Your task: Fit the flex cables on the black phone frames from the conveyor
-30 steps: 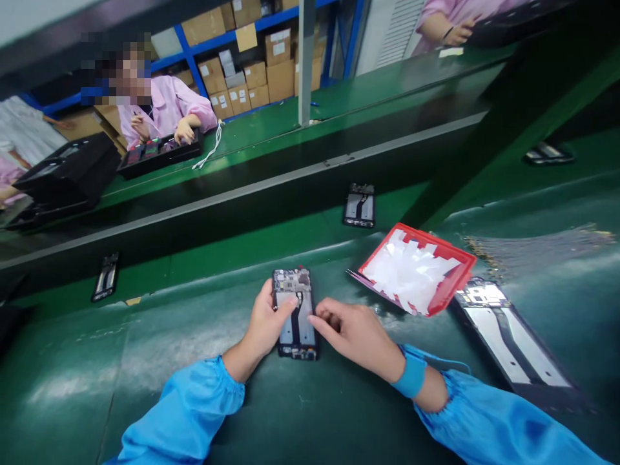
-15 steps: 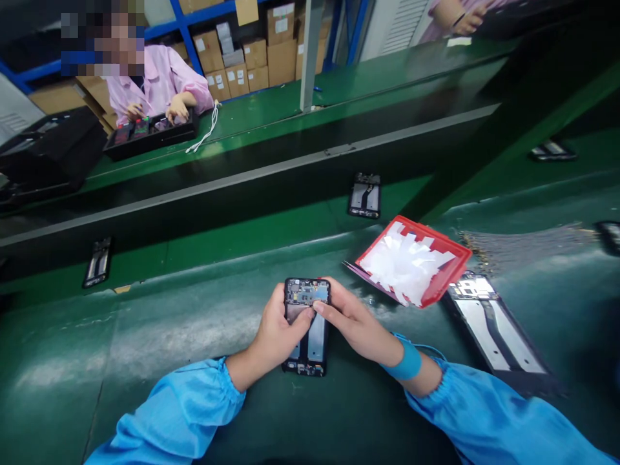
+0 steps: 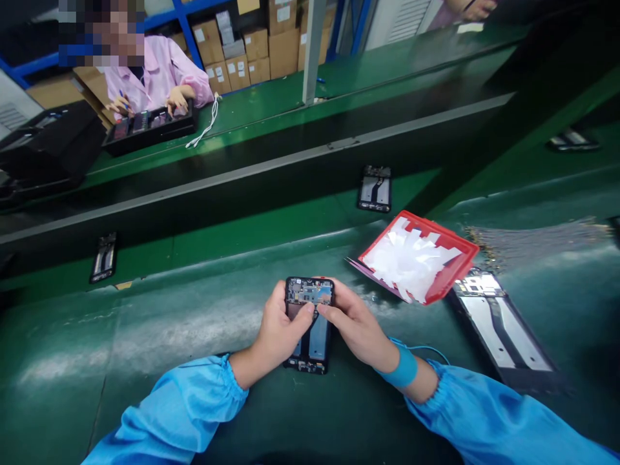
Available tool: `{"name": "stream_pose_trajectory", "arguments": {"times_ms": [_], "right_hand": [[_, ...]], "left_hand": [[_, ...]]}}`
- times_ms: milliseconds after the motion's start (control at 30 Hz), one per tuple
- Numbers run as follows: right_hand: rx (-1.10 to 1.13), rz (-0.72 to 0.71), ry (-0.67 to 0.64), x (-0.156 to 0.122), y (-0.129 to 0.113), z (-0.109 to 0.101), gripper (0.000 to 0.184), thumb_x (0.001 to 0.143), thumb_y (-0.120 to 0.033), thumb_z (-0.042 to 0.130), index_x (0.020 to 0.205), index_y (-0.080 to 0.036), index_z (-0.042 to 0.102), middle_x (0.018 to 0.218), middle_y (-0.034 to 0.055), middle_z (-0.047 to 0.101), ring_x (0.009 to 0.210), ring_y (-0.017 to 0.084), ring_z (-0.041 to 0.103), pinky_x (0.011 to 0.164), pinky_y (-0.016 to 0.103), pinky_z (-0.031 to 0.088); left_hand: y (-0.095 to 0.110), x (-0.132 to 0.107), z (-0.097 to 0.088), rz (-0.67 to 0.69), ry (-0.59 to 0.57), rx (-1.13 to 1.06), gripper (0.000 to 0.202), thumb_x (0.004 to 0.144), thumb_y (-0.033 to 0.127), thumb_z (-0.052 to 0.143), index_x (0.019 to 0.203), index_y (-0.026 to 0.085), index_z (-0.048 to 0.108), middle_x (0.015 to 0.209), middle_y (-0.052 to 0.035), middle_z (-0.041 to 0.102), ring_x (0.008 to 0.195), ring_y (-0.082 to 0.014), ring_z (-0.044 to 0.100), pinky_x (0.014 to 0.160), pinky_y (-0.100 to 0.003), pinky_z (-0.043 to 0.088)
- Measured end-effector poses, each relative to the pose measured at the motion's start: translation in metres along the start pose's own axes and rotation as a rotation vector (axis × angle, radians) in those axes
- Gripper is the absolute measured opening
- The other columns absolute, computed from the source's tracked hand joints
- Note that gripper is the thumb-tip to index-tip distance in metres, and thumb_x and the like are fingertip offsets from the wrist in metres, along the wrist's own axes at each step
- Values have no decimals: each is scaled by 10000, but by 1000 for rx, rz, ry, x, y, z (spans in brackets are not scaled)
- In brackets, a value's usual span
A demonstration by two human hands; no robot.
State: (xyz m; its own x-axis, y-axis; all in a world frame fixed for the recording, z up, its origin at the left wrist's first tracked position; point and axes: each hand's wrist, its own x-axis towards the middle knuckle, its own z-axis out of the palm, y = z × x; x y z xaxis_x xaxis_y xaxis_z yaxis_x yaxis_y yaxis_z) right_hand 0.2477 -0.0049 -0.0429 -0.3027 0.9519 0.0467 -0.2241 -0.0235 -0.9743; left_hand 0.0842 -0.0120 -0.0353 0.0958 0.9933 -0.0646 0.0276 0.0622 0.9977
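A phone with its back off (image 3: 317,342) lies upright in front of me, circuit board at its top and a dark flex cable down its middle. My left hand (image 3: 285,326) grips its left edge, the thumb pressing just below the board. From the right side, my right hand (image 3: 356,323) holds the same phone, its thumb tip close to the left thumb. The fingers behind the phone are hidden. A blue band circles my right wrist. Beyond that hand sits a red tray (image 3: 472,253) of white strips, with tweezers (image 3: 365,274) along its near left edge.
To the right lies another opened phone (image 3: 504,329), near a bundle of thin cables (image 3: 547,239). Opened phones (image 3: 374,188) also rest on the green strip behind, one being a phone at left (image 3: 103,258). Across the bench, a person in pink (image 3: 155,71) handles parts in a black tray (image 3: 155,132).
Both thumbs have shifted slightly on the phone, the right one a little lower. The phones on the strip behind have moved right in view. The person opposite now holds a blue pen-like tool.
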Motion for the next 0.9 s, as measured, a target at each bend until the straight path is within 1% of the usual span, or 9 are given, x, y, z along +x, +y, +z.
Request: {"name": "stream_pose_trajectory", "arguments": {"times_ms": [167, 267, 400, 500, 567, 667, 733, 800, 900], "right_hand": [[-33, -7, 13, -1, -2, 2, 146, 968, -352, 660, 1020, -227, 607, 881, -12, 670, 812, 182, 632, 756, 273, 519], [-82, 3, -16, 3, 1, 1, 215, 977, -406, 660, 1079, -224, 606, 1001, 27, 702, 931, 213, 662, 849, 310, 543], [-59, 66, -101, 6, 6, 1, 436, 1018, -519, 609, 1338, -230, 543, 1214, 94, 691, 1098, 252, 675, 1014, 406, 549], [-173, 114, -212, 5, 12, 1, 539, 1018, -549, 616, 1434, -224, 508, 1114, 95, 715, 1023, 261, 696, 978, 433, 573], [-214, 119, -220, 5, 20, -1, 549, 1001, -574, 642, 1405, -214, 548, 1016, 82, 723, 930, 255, 699, 905, 416, 592], [-47, 154, -87, 11, 32, -9, 622, 941, -652, 704, 1371, -221, 575, 1038, 86, 729, 940, 254, 702, 906, 399, 592], [55, 175, 29, 16, 39, -16, 680, 877, -670, 777, 1363, -236, 581, 1055, 83, 734, 958, 255, 704, 923, 389, 588], [67, 171, 105, 21, 43, -22, 720, 838, -686, 806, 1360, -242, 584, 989, 69, 735, 900, 251, 703, 845, 370, 603], [-15, 144, 93, 24, 46, -25, 749, 851, -740, 750, 1365, -229, 566, 923, 68, 720, 801, 250, 694, 709, 363, 601]], "left_hand": [[6, -1, 2, -16, 45, 80, 218, 811, 267, 724, 947, 186, 575, 828, 5, 663, 741, -147, 618, 695, -242, 503], [4, 3, 1, 2, 69, 70, 219, 799, 288, 724, 943, 181, 597, 830, 0, 667, 749, -151, 619, 703, -247, 506], [-4, 17, -10, 36, 176, -40, 291, 831, 349, 744, 1032, 180, 618, 949, -35, 705, 842, -175, 652, 792, -280, 538], [-9, 32, -23, 42, 257, -138, 397, 859, 426, 747, 1144, 190, 606, 1056, -61, 722, 928, -203, 677, 860, -317, 553], [-10, 39, -29, 25, 231, -175, 465, 852, 472, 762, 1194, 196, 610, 1115, -72, 729, 997, -221, 683, 919, -338, 552], [-12, 43, -31, 29, 129, -183, 497, 865, 531, 746, 1217, 195, 642, 1180, -85, 728, 1096, -237, 673, 987, -347, 539], [-17, 41, -29, 15, 40, -149, 528, 883, 559, 720, 1248, 184, 651, 1115, -89, 740, 997, -218, 691, 876, -316, 568], [-22, 41, -27, -36, -36, -110, 603, 870, 572, 730, 1305, 164, 639, 1010, -84, 744, 793, -177, 675, 674, -265, 554], [-31, 51, -35, -128, -29, -143, 694, 842, 574, 751, 1356, 123, 627, 922, -81, 735, 638, -139, 618, 540, -230, 503]]}}
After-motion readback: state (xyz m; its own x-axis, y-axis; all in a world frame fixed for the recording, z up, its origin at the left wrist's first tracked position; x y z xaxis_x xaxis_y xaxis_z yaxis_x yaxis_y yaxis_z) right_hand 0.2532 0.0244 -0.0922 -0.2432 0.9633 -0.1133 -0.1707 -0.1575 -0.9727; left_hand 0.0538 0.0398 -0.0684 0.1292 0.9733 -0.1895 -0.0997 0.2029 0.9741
